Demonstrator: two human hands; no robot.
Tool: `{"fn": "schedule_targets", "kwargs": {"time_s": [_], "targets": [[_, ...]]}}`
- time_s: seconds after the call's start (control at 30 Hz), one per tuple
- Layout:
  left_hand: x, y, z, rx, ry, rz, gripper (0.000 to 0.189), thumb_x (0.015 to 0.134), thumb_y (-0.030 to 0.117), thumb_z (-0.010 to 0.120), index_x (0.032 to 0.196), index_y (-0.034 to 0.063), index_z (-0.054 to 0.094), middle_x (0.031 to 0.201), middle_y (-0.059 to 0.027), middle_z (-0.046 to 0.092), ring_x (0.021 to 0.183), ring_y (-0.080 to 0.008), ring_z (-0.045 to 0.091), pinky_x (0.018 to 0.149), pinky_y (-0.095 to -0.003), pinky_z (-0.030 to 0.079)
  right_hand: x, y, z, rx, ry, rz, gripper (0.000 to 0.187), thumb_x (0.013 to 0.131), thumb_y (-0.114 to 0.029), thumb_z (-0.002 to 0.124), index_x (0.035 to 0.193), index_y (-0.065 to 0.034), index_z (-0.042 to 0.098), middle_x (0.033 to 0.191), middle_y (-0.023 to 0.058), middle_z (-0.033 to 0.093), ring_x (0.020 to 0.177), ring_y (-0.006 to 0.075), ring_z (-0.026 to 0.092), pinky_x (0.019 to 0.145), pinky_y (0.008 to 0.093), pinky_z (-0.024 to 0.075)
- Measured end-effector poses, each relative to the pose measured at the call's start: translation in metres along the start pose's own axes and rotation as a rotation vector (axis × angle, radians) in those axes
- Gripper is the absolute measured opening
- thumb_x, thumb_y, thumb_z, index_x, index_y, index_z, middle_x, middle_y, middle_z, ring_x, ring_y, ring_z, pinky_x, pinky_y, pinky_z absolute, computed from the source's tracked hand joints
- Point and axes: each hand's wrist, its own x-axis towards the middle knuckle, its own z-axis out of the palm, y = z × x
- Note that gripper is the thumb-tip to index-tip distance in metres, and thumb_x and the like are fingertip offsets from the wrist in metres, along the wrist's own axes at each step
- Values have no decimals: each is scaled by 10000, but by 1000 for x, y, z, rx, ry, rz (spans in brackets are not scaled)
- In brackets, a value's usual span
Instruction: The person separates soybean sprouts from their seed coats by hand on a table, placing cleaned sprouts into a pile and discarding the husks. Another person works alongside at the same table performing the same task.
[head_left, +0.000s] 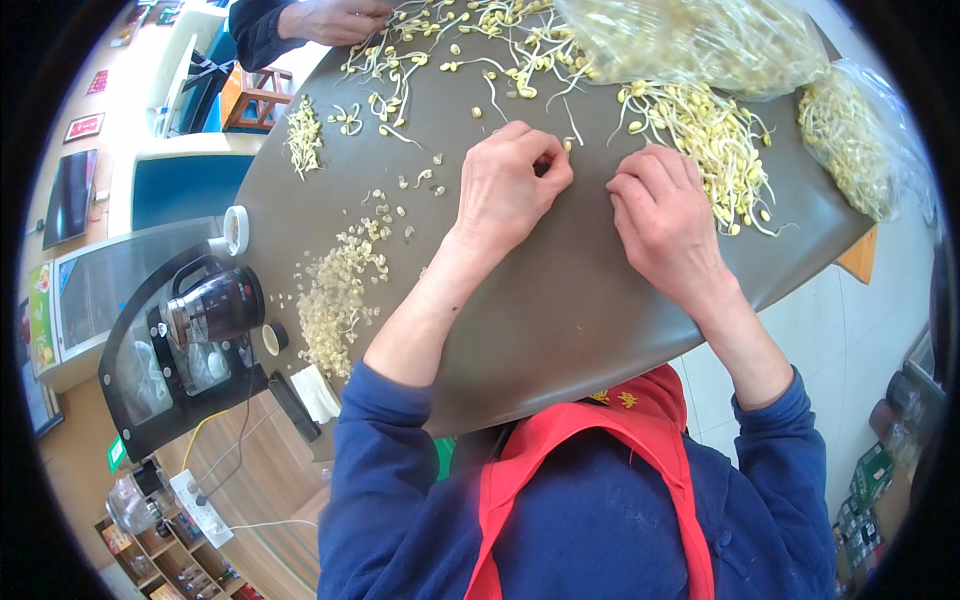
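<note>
My left hand (510, 180) is over the brown tabletop (555, 300), its thumb and forefinger pinched together. A yellow bean head of a soybean sprout (568, 143) shows at those fingertips. My right hand (664, 214) is curled palm down beside a pile of soybean sprouts (712, 142); its fingertips are bunched, and whether they hold anything is hidden. Loose sprouts (526, 82) lie scattered beyond my hands. To the left of my left forearm spreads a heap of pale bean hulls and bits (334, 300). A small bundle of sprouts (304, 139) lies near the left edge.
A large clear plastic bag of sprouts (697, 41) lies at the far right, with a smaller bag (847, 142) by the edge. Another person's hand (334, 21) touches sprouts at the far left. A dark kettle (217, 304) and a white roll (236, 230) stand left.
</note>
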Motion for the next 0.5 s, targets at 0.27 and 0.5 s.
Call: {"fn": "schedule_targets", "kwargs": {"time_s": [0.27, 0.5], "targets": [[-12, 9, -14, 157, 78, -61, 123, 859, 67, 776, 980, 68, 797, 808, -75, 708, 686, -218, 662, 656, -362, 539, -4, 0, 0, -82, 32, 77, 164, 783, 20, 735, 927, -17, 663, 967, 99, 627, 974, 307, 612, 861, 437, 479], [6, 9, 4, 48, 14, 53, 72, 875, 83, 769, 941, 57, 776, 824, -104, 694, 757, -317, 688, 705, -430, 561, -4, 1, 0, -70, 41, 69, 167, 779, 19, 734, 926, -20, 664, 957, 101, 618, 975, 311, 608, 876, 435, 479]]}}
